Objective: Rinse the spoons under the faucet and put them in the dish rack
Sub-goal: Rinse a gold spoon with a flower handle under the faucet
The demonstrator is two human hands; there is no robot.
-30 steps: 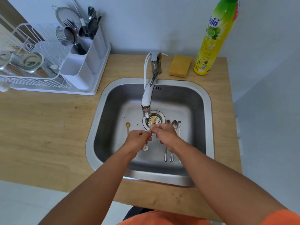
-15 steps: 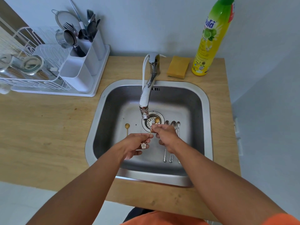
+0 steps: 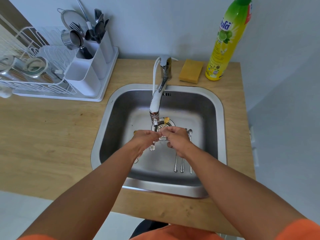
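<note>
- I see both hands pinching one gold flower-end spoon (image 3: 152, 147) under the faucet (image 3: 156, 108) spout, over the sink (image 3: 220, 118) drain.
- Left hand (image 3: 145, 139) grip: narrow, on the handle.
- Right hand (image 3: 176, 141) grip: narrow, further up.
- Three steel spoons (image 3: 181, 163) lie on the basin floor, right.
- Dish rack (image 3: 52, 80) on tabletop (image 3: 43, 135), back left.

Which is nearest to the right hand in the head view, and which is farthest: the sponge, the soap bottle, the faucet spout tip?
1. Faucet spout tip, just left of the right hand.
2. Sponge, behind the sink.
3. Soap bottle, back right corner.
</note>
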